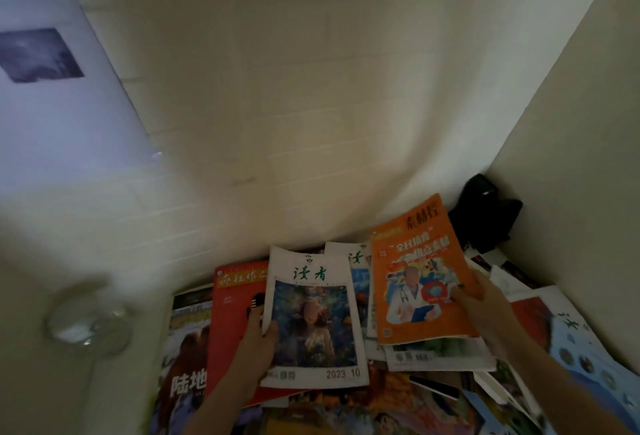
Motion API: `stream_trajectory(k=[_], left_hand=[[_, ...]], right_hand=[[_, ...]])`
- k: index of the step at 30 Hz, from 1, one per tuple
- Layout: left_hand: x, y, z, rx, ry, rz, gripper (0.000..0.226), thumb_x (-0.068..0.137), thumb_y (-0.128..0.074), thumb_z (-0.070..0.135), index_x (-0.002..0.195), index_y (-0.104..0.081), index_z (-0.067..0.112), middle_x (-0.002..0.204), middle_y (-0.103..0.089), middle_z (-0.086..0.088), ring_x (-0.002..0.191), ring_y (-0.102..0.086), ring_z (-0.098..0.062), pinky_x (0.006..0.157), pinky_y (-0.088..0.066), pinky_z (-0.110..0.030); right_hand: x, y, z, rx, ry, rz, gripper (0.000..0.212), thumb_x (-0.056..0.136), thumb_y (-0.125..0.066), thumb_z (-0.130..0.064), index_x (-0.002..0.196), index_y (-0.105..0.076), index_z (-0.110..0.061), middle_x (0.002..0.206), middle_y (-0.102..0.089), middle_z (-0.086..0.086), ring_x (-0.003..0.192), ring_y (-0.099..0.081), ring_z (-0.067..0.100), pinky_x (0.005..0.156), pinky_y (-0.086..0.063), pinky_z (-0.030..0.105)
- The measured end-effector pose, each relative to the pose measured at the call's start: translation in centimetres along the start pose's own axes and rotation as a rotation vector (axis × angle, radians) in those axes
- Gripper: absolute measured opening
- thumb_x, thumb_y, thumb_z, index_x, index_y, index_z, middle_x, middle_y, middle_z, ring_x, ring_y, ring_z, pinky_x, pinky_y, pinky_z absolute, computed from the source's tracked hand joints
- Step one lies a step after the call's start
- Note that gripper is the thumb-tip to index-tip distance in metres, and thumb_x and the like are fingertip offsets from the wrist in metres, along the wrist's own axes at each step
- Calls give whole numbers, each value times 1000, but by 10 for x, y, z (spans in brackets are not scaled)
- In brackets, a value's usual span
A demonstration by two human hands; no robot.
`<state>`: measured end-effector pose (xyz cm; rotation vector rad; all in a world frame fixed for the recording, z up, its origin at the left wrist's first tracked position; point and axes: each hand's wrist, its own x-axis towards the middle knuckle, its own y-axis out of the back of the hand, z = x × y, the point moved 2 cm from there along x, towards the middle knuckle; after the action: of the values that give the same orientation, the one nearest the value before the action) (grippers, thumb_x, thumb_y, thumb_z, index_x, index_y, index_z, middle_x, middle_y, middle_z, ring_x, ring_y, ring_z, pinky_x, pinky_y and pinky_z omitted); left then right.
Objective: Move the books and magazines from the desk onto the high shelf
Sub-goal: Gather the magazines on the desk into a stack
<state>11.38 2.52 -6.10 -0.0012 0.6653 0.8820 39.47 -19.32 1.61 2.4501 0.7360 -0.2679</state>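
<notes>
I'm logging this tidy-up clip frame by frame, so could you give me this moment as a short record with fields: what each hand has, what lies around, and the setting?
left hand: left hand grips the left edge of the white magazine marked 2023 10
right hand: right hand grips the right edge of the orange magazine
beneath: red magazine under the white one; many more magazines spread below
corner: black object against the walls, too dark to identify
setting: pale wall corner
blur: moderate
</notes>
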Motion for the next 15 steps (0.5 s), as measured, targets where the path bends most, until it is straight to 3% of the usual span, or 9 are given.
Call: stream_trajectory(k=[4,8,10,12,15], left_hand=[[-6,-2,2,-136,43,-22,41,102,-36,37,141,-30,25,120,-56,-5,101,-61,-23,89,-54,-46],[-16,-5,11,-201,108,-50,49,94,-43,55,133,-30,28,118,-56,-4,106,-59,-25,91,-51,-42],[-18,-5,10,-224,92,-89,59,90,-56,51,134,-26,26,111,-57,3,99,-61,-20,79,-55,-35],[-17,-6,6,-175,36,-120,75,87,-66,39,143,-18,22,113,-58,4,98,-64,-17,80,-58,-34],[-18,-5,3,-185,-68,-140,75,91,-64,26,148,-15,26,116,-59,10,102,-64,-15,89,-56,-41]], right_hand=[[-39,-3,-18,288,-62,-95,21,92,-60,-18,113,-54,-21,102,-67,10,86,-68,37,71,-57,48],[-57,-71,-11,247,-208,-161,32,86,-69,-21,116,-58,-20,104,-69,11,87,-70,37,80,-56,55],[-62,-105,-7,153,-232,-203,33,87,-69,-22,117,-59,-15,97,-69,8,81,-70,30,76,-58,46],[-64,-128,-3,-57,-168,-223,27,92,-62,-23,117,-59,-12,85,-64,-2,72,-62,16,61,-51,26],[-67,-138,-4,-331,44,-203,26,96,-53,-32,119,-56,-20,103,-64,-1,75,-51,8,58,-37,13]])
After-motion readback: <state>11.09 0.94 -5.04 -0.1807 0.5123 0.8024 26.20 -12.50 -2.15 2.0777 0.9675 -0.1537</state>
